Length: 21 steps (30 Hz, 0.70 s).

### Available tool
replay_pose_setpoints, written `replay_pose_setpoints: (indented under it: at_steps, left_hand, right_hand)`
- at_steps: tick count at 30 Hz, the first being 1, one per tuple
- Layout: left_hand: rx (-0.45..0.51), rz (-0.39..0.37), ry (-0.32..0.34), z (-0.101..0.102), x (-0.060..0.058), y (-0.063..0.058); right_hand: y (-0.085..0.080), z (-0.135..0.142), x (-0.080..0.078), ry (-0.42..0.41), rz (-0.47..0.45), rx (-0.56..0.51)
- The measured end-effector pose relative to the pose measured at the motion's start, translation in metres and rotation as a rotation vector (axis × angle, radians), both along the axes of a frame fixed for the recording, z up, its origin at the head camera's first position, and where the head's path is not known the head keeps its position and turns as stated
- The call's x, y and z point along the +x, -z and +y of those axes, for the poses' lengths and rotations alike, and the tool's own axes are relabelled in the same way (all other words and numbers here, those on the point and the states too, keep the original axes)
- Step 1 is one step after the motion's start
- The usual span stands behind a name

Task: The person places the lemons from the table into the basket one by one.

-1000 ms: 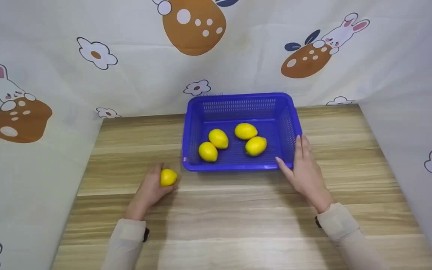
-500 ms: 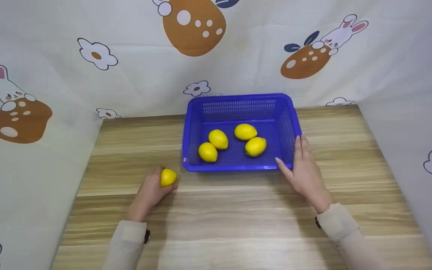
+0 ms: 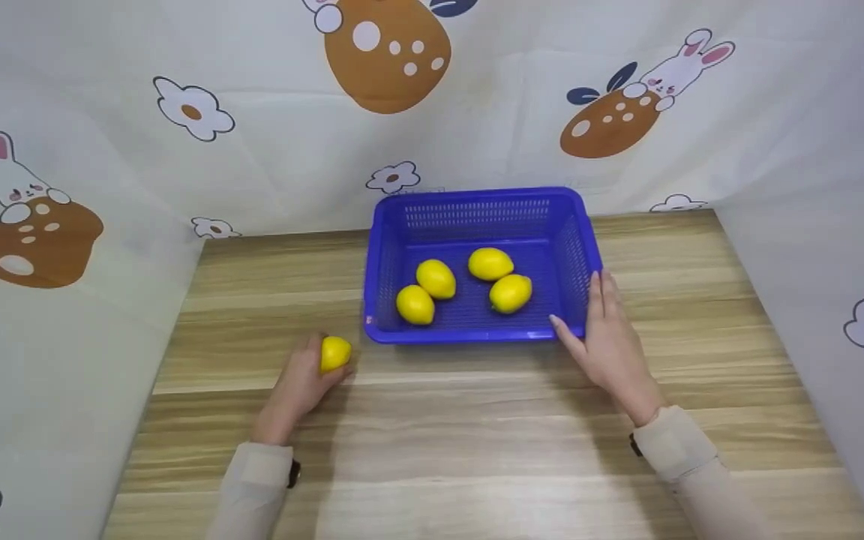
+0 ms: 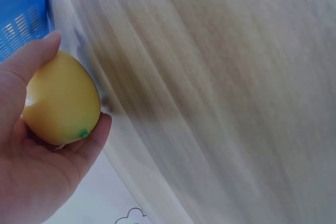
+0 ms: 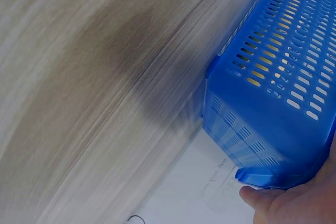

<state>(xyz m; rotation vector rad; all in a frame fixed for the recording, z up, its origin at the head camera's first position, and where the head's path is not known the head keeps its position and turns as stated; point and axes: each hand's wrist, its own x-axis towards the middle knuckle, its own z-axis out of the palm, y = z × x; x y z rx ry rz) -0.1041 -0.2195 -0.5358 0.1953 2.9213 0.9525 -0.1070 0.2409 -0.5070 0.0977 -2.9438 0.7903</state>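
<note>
My left hand [image 3: 303,375] holds a yellow lemon [image 3: 336,352] low over the table, left of the basket's front left corner. In the left wrist view, thumb and fingers curl round this lemon [image 4: 63,95], and its green stem end shows. My right hand [image 3: 616,352] rests at the front right corner of a blue plastic basket [image 3: 469,335]. Its straight fingers lie along the outer right side, while the thumb touches the front rim. Several more lemons [image 3: 436,279] lie in the basket in two touching pairs, one at the left and one near the middle.
The wood-grain table [image 3: 447,450] carries the basket close to its back edge. A pale cloth [image 3: 492,112] printed with rabbits and flowers hangs behind the table and along both sides.
</note>
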Motion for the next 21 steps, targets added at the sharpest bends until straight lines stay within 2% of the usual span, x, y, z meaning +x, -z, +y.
replay_pose_setpoints:
  at_steps: [11,21]
  left_hand:
    - [0.021,0.029,0.004,0.002,0.000,-0.007]
    - [0.026,0.004,0.004,0.003,0.001,-0.023]
  right_hand:
    - [0.000,0.000,0.000,-0.008,0.007,0.004]
    - [0.001,0.000,-0.001,-0.011,0.016,0.011]
